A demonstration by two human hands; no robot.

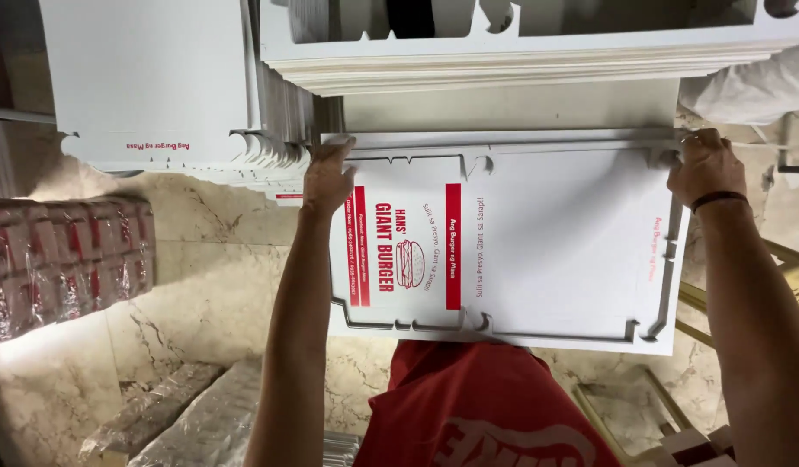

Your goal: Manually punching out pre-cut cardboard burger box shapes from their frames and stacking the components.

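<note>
Hands: two, left hand (327,177) and right hand (705,166)
Flat printed box sheet (538,251) gripped: one
Sheet stacks (503,65): two
Wrapped bundles (66,264): several

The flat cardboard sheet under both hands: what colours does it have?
White flat cardboard sheet with red printed panel, seen in the head view.

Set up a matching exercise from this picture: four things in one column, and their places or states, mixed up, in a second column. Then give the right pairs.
Things:
1. left hand
2. right hand
3. flat printed box sheet
4. plastic-wrapped bundles

Places or states:
A. on the marble floor at the far left
B. on the sheet's far left corner
C. held flat between both hands, print facing up
D. on the sheet's far right corner, dark band at the wrist

Pairs: 1-B, 2-D, 3-C, 4-A
</note>
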